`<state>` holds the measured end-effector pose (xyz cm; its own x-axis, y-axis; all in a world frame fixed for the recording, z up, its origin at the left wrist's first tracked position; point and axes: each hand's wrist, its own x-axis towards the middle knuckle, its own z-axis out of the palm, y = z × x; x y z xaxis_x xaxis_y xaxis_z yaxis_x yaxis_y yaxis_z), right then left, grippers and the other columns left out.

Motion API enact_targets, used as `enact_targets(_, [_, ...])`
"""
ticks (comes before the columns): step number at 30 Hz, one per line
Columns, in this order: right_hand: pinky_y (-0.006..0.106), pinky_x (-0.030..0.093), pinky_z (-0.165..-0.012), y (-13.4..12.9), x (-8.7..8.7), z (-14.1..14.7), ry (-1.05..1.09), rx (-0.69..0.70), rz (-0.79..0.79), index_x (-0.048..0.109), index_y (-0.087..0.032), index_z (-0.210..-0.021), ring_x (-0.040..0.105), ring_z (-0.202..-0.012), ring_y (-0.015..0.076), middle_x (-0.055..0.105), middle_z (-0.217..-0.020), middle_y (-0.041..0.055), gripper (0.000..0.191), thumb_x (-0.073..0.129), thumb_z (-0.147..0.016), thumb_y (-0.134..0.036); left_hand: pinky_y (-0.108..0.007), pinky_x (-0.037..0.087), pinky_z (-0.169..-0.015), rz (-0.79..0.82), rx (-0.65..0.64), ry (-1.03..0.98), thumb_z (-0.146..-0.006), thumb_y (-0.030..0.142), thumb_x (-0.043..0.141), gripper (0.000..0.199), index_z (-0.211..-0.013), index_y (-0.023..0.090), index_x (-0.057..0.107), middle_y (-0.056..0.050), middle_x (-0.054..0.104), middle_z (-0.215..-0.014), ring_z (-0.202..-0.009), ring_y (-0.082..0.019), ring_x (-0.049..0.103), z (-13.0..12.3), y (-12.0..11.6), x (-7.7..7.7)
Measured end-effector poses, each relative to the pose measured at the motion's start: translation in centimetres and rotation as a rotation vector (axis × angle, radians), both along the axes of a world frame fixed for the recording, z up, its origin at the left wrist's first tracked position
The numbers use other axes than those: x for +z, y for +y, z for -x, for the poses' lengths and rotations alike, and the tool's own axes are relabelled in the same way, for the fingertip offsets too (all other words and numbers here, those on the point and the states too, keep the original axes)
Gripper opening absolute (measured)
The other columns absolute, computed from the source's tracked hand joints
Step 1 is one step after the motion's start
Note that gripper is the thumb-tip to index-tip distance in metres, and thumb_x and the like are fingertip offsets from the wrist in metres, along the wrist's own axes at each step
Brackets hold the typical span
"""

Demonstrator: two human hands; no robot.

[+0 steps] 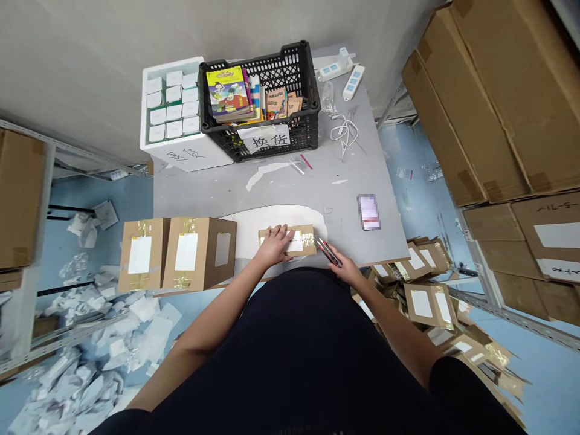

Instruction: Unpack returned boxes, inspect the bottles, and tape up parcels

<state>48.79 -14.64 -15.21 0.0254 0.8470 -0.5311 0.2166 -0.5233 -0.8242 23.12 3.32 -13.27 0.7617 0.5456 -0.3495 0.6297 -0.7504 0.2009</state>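
A small flat cardboard box [309,232] with a white label and shiny tape lies at the table's near edge. My left hand [274,244] rests flat on its left part, fingers spread, partly covering the label. In my right hand [347,267] is a box cutter [330,251], red and black, its tip pointing at the taped right end of the box. Whether the blade touches the tape I cannot tell. Beneath the box is a white sheet-like patch [247,220] on the grey table [290,181].
Two taped cartons [185,266] stand left. Behind are a black crate [299,136] of books and a white foam box [190,154] of small white boxes. A phone [369,211] lies right, near a white cable [345,130] and power strips [353,83]. Flattened cardboard [421,302] covers the floor right.
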Motion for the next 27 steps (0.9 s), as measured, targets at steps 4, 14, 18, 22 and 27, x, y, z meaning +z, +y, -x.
enact_targets(4, [0.040,0.052,-0.097,-0.8,-0.4,0.8,-0.041,-0.044,-0.070,0.036,-0.028,-0.151,0.065,-0.110,0.0254,0.062,-0.133,0.0028,0.077,0.064,-0.080,-0.028,-0.059,0.018,-0.114,0.001,-0.001,0.007,-0.067,0.049,0.077,0.100,-0.150,0.018,0.030,-0.021,0.029,-0.155,-0.141,-0.040,0.026,-0.1,0.0,0.1])
enact_targets(14, [0.043,0.039,-0.110,-1.4,0.4,-0.2,-0.035,0.056,-0.063,0.035,-0.027,-0.150,0.051,-0.131,0.0271,0.054,-0.143,0.0010,0.073,0.061,-0.082,-0.027,-0.058,0.016,-0.115,0.017,0.005,0.015,-0.067,0.049,0.076,0.100,-0.151,0.020,0.029,-0.020,0.026,-0.157,-0.143,-0.040,0.022,-0.1,0.0,-0.2])
enact_targets(18, [0.042,0.044,-0.106,-1.4,0.4,-0.5,-0.021,0.071,-0.053,0.035,-0.026,-0.151,0.055,-0.126,0.0276,0.059,-0.137,0.0020,0.075,0.063,-0.081,-0.028,-0.058,0.015,-0.115,0.012,0.011,0.008,-0.066,0.048,0.077,0.101,-0.151,0.020,0.029,-0.020,0.026,-0.157,-0.143,-0.040,0.022,-0.1,-0.1,-0.1])
enact_targets(22, [0.042,0.043,-0.106,-1.9,0.1,-0.8,-0.019,0.088,-0.056,0.035,-0.026,-0.151,0.055,-0.126,0.0270,0.057,-0.139,0.0019,0.075,0.063,-0.081,-0.027,-0.059,0.016,-0.114,0.017,0.005,0.005,-0.066,0.048,0.077,0.100,-0.150,0.021,0.030,-0.020,0.027,-0.156,-0.142,-0.040,0.024,0.0,-0.1,-0.1])
enact_targets(27, [0.044,0.036,-0.112,-2.5,-0.8,-0.7,0.014,0.085,-0.050,0.036,-0.027,-0.150,0.048,-0.134,0.0263,0.050,-0.146,0.0007,0.076,0.064,-0.079,-0.025,-0.059,0.016,-0.114,0.006,0.009,-0.016,-0.066,0.046,0.077,0.099,-0.150,0.022,0.030,-0.019,0.028,-0.156,-0.142,-0.039,0.025,0.1,-0.2,-0.3])
